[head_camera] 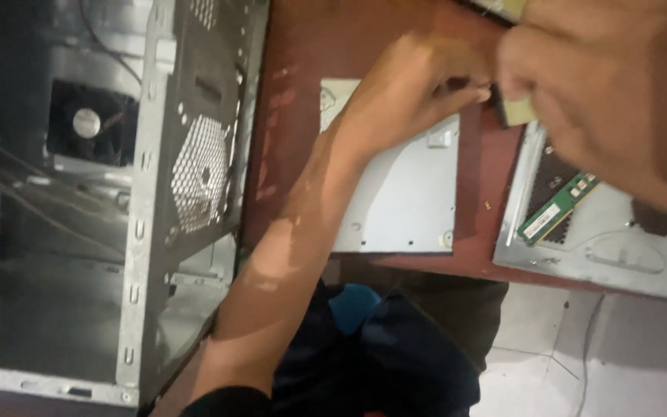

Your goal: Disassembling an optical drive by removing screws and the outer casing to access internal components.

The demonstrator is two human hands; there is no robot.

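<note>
My left hand (414, 89) reaches up over a flat silver drive box (403, 193) that lies on the red-brown table (295, 46). Its fingertips pinch one end of a small dark and olive part (512, 110). My right hand (611, 85) is close to the camera and blurred at the upper right, and it grips the other side of that part. Most of the part is hidden by the fingers.
An open grey computer case (187, 170) with a fan (86, 122) inside fills the left. At the right lies a grey metal panel (619, 239) with a green memory stick (557, 208) on it. Dark clothing (395, 355) and a pale tiled floor (550, 363) show below.
</note>
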